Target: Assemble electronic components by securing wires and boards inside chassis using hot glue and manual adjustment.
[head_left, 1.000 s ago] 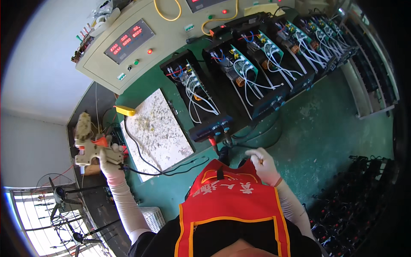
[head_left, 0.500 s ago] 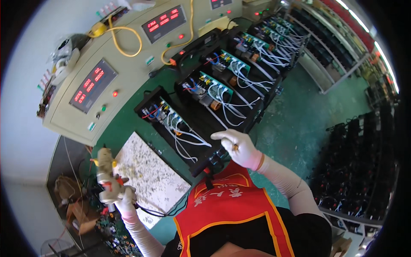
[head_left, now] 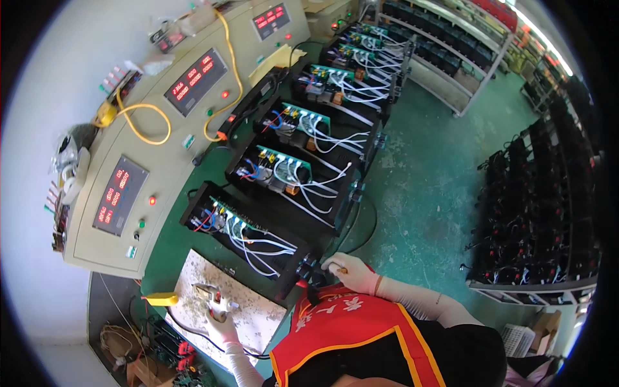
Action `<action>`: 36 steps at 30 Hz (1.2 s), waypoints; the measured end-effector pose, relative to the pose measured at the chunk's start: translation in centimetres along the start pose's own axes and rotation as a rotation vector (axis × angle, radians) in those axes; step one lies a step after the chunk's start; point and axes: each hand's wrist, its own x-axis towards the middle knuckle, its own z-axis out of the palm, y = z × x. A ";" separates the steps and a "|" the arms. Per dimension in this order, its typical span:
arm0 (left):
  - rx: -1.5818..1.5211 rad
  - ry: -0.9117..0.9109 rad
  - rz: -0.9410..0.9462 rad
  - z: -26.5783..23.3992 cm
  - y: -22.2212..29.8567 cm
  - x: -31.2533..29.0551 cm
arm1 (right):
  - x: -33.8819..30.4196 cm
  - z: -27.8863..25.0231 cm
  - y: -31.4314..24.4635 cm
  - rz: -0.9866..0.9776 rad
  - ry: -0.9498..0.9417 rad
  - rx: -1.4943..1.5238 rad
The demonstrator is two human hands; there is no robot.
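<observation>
My left hand [head_left: 222, 327], in a white glove, is closed round a silver-grey tool [head_left: 214, 298] with a red part, held over a speckled white board [head_left: 258, 311]. The tool's exact kind does not show clearly. My right hand [head_left: 352, 273], also gloved, has curled fingers at the front end of the nearest open black case [head_left: 213, 235]. A small orange-brown thing [head_left: 343, 271] shows in that hand, too small to name. Inside the nearest case lie a green circuit board [head_left: 227, 213] and several white wires [head_left: 267, 248]. A yellow tool-like piece [head_left: 161, 298] is left of my left hand.
Further black cases with boards and white wires [head_left: 284, 168] line the green bench. A beige panel [head_left: 145, 193] with red displays stands behind them at the left. Shelves [head_left: 445, 84] stand at the far right; a rack of black units [head_left: 516, 219] is at the right.
My left hand has brought the grey tool rightward over the white board. My right hand has lowered to the case's front end, its pointing finger now curled. The whole view has shifted.
</observation>
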 end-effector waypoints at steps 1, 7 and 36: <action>0.003 -0.021 -0.028 0.1 0.3 -0.1 | -0.5 0.2 0.8 0.046 -0.014 0.004; 0.092 -0.046 0.033 1.3 -0.4 0.1 | -2.3 -0.2 3.4 0.186 -0.039 0.128; -1.163 -0.172 -0.409 7.6 -6.2 3.6 | -7.8 -8.0 8.9 0.150 -0.117 0.101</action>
